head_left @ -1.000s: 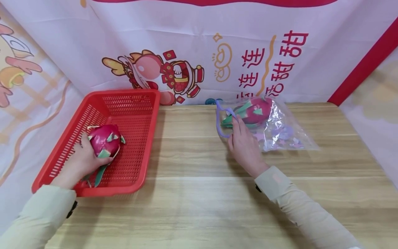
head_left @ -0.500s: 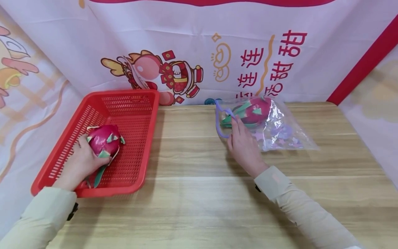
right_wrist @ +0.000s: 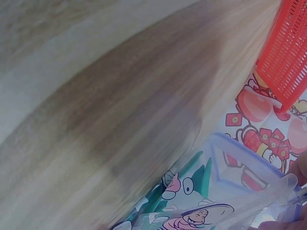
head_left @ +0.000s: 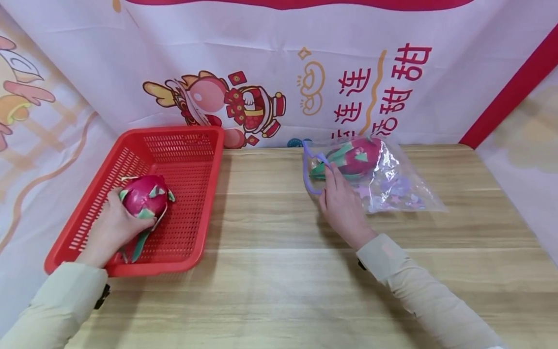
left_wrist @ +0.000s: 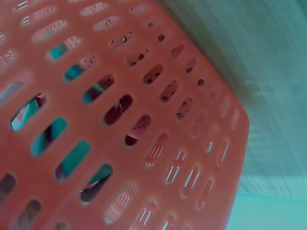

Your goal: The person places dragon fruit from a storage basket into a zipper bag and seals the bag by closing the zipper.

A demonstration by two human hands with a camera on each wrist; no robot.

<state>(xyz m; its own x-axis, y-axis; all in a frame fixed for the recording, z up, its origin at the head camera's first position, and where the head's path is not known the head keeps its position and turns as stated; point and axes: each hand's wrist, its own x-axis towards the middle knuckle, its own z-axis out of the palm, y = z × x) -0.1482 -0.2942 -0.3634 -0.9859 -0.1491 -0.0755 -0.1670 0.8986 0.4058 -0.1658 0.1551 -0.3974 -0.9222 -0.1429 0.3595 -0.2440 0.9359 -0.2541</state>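
One wood-grain table (head_left: 270,286), printed cloth (head_left: 279,63) behind, left hand (head_left: 111,225) gripping dragon fruit (head_left: 143,196), right hand (head_left: 343,207) pinching bag (head_left: 388,186)

The left hand (head_left: 112,224) gripped at the frame's left; the right hand (head_left: 346,209) pinched right of centre, its sleeved forearm (head_left: 436,296) slanting up from the lower right.
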